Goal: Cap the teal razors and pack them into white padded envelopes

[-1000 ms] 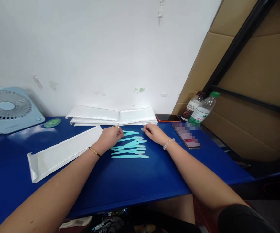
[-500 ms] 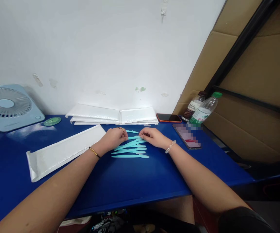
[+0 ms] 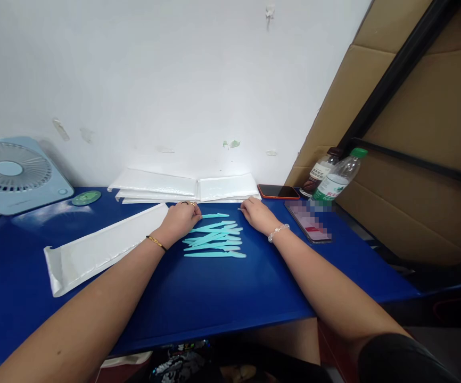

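Note:
Several turquoise eyebrow razors [image 3: 214, 255] lie in an overlapping row on the blue table [image 3: 214, 298]. At the back of the row, my left hand [image 3: 183, 218] pinches the left end of one turquoise razor [image 3: 216, 215]. My right hand [image 3: 256, 213] is to the right of the razors, its fingertips closed on a small clear piece [image 3: 240, 209] too small to name. A long white padded envelope [image 3: 106, 250] lies slantwise to the left, close to my left hand.
White envelopes [image 3: 158, 183] are stacked against the wall. A light blue fan [image 3: 10, 173] and green disc [image 3: 87, 198] are at left. Two phones, one orange-edged [image 3: 278, 191] and one lit [image 3: 308, 223], and two bottles [image 3: 336, 181] stand or lie at right.
My left hand has moved slightly left and back, to the rearmost razor. My right hand has moved right and back, away from the razors, with a small clear piece now showing at its fingertips.

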Demonstrator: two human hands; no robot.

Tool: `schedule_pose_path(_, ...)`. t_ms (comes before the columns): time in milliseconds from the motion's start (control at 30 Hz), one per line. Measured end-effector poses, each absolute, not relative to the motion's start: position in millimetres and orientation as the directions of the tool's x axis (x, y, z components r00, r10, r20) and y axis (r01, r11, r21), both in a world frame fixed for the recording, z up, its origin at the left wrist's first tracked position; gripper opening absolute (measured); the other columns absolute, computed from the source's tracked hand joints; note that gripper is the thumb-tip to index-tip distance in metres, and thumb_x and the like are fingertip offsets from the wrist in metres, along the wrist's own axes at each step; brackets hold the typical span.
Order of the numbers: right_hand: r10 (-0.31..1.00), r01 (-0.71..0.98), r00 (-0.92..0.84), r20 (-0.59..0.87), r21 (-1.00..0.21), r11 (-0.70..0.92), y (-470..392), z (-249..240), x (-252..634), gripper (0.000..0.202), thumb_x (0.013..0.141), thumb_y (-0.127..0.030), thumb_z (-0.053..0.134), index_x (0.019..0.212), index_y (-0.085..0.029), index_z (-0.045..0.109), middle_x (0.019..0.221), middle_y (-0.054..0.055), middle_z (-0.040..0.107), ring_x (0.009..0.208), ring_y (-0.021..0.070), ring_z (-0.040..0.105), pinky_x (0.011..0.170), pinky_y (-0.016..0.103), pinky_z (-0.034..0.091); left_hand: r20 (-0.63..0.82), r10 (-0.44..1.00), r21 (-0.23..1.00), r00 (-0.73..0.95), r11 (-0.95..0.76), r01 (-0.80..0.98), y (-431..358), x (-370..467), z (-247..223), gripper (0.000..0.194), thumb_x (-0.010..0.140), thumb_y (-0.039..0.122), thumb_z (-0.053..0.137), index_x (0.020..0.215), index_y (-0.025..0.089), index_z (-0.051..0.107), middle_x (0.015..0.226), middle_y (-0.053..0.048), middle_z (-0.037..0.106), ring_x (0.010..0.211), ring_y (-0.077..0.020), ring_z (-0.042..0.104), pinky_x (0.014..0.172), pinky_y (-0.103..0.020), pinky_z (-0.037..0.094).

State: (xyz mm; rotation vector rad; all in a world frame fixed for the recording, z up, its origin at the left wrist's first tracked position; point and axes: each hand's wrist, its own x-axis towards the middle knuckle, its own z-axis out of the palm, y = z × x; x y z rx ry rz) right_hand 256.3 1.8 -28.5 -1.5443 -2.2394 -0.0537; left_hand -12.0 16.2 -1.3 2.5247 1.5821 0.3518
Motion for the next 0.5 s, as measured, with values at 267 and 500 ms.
schedule_pose_path(267, 0.873, 0.771, -0.363, 0.327, -0.42, 0.478, -8, -22, 248, 0.014, 0.09, -0.018, 0.045, 0.088, -0.016, 0.059, 0.091, 0.007, 0.059, 0.082, 0.0164, 0.055, 0.077, 0.029, 0.044, 0.137, 0.903, 0.321, 0.407, -0.43, 0.844, 13, -9, 0, 0.017, 0.081, 0.035, 0.051, 0.08, 0.021, 0.062, 0.081, -0.003, 0.068, 0.077, -0.0204, 0.061, 0.065, -0.027, 0.04)
schedule_pose_path(500, 0.875, 0.746, -0.359, 0.326, -0.462, 0.479, -6, -22, 249, 0.015, 0.09, -0.02, 0.046, 0.087, -0.016, 0.06, 0.087, 0.006, 0.059, 0.078, 0.0156, 0.055, 0.073, 0.028, 0.043, 0.131, 0.904, 0.298, 0.406, -0.427, 0.854, 13, -8, -2, 0.015, 0.081, 0.033, 0.052, 0.08, 0.021, 0.062, 0.084, -0.003, 0.068, 0.08, -0.0203, 0.062, 0.067, -0.028, 0.041)
